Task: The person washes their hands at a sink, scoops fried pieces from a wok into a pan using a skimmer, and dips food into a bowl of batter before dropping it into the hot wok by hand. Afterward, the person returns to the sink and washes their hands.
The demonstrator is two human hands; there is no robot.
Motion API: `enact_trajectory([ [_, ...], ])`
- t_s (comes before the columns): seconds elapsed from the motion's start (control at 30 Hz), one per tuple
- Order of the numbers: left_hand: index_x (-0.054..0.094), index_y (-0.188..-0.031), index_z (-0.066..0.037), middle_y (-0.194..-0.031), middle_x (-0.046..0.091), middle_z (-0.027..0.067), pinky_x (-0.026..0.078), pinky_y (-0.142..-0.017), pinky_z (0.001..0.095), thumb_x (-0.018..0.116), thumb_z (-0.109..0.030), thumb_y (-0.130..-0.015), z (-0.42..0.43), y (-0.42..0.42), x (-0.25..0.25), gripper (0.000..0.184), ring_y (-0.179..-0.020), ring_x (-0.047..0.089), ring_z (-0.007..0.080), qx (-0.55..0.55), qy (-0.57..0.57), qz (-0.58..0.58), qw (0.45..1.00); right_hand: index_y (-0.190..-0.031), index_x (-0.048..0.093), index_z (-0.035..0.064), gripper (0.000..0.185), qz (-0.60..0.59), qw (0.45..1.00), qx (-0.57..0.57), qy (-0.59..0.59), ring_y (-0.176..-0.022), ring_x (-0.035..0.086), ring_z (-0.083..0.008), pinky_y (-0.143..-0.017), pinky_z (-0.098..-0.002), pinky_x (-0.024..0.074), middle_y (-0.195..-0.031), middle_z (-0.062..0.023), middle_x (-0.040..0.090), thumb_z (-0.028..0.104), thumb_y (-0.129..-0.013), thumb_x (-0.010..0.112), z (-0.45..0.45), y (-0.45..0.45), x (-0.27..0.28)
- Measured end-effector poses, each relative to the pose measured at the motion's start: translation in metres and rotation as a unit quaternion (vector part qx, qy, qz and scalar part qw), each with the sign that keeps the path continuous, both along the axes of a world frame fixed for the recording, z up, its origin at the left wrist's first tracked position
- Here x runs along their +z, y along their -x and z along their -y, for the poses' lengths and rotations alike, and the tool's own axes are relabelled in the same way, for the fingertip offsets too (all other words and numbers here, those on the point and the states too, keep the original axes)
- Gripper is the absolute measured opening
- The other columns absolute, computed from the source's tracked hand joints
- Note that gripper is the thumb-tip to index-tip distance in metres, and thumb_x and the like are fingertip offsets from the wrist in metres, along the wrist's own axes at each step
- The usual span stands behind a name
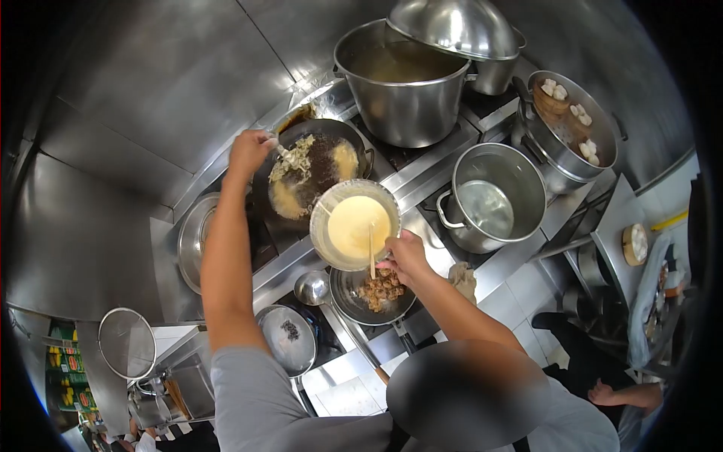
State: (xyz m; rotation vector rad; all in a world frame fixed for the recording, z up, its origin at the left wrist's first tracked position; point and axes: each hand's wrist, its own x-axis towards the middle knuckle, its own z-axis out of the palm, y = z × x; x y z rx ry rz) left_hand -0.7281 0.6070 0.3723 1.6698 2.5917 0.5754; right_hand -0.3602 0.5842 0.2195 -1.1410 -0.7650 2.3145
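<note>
My left hand [251,153] is at the far left rim of a dark frying pan [262,177], its fingers closed on the end of a batter-coated leafy piece [296,161]. That piece hangs down into the pan's oil, close to pale battered pieces [345,161] frying there. My right hand [406,255] grips the rim of a clear bowl [319,239] of pale yellow batter [354,218]. The bowl is held up over the pan's near edge. A thin wooden stick [371,245] leans in the batter, its end by my right fingers.
Below the bowl is a pan [338,292] of browned chunks, beside a ladle [312,287]. A big stockpot [407,113] stands behind, an open pot [458,196] and a steamer [561,167] to the right. Another person's hand [601,392] shows at lower right.
</note>
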Motion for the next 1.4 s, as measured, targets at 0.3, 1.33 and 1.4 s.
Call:
enact_trajectory([
  [0.3, 0.074, -0.089, -0.018, -0.086, 0.07, 0.0068, 0.046, -0.077, 0.0463, 0.067, -0.021, -0.076, -0.026, -0.011, -0.153, 0.015, -0.087, 0.063, 0.0302, 0.039, 0.017, -0.203, 0.978, -0.108, 0.058, -0.0011, 0.03, 0.028, 0.999, -0.024, 0.019, -0.07, 0.067, -0.0174, -0.054, -0.0306, 0.0616, -0.089, -0.0092, 0.065, 0.001, -0.08, 0.051, 0.003, -0.051, -0.024],
  [1.33, 0.075, -0.095, -0.022, -0.104, 0.07, 0.0062, 0.048, -0.089, 0.0414, 0.062, -0.029, -0.078, 0.033, -0.08, -0.169, 0.023, -0.103, 0.063, 0.0281, -0.017, 0.261, 0.003, 0.965, -0.11, 0.058, -0.0031, 0.032, 0.007, 0.999, -0.025, 0.04, -0.078, 0.069, -0.0201, -0.058, -0.0328, 0.0626, -0.096, -0.0132, 0.067, 0.001, -0.079, 0.051, 0.022, -0.089, -0.027],
  [1.4, 0.075, -0.095, -0.021, -0.104, 0.07, 0.007, 0.049, -0.089, 0.0414, 0.063, -0.029, -0.078, 0.031, -0.077, -0.174, 0.023, -0.102, 0.064, 0.0284, -0.022, 0.254, -0.002, 0.967, -0.111, 0.057, -0.0031, 0.032, 0.009, 0.999, -0.03, 0.038, -0.077, 0.069, -0.0204, -0.057, -0.0323, 0.0622, -0.096, -0.0134, 0.067, 0.001, -0.079, 0.051, 0.021, -0.087, -0.028],
])
